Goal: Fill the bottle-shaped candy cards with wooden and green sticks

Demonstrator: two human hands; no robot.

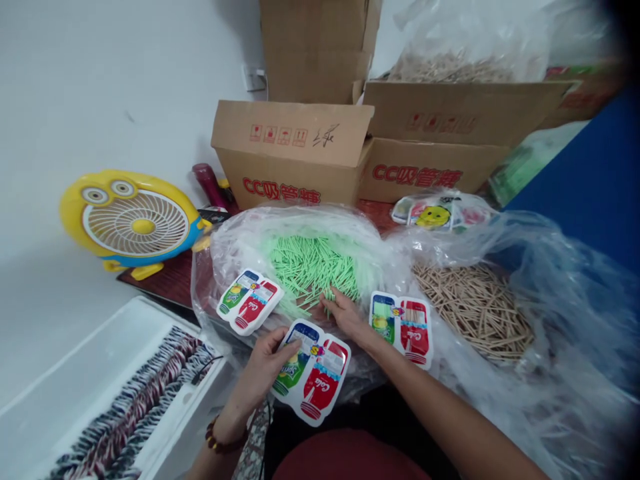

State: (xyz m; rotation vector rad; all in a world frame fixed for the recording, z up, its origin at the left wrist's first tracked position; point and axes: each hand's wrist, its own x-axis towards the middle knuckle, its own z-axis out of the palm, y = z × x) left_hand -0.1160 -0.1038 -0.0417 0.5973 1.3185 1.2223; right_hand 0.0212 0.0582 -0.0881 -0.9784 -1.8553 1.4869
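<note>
My left hand [273, 367] is closed on a bottle-shaped candy packet [313, 373] with a green Sprite half and a red Cola half, its thumb on the Sprite side. At the near edge of a heap of thin green candy sticks [315, 267], my right hand [345, 315] pinches a few of them between thumb and fingers. The heap lies in an opened clear plastic bag [240, 230]. Left of it sits a stack of similar packets [249, 301]. Another packet [401, 328] rests under my right forearm, to the right.
Brown candy sticks [475, 310] fill a second clear bag at right. Cardboard boxes [295, 153] stand behind. A yellow fan [143, 223] is on the table's left. Below it, a white foam box [165, 400] holds rows of packets. A bag of packets [443, 210] lies at back right.
</note>
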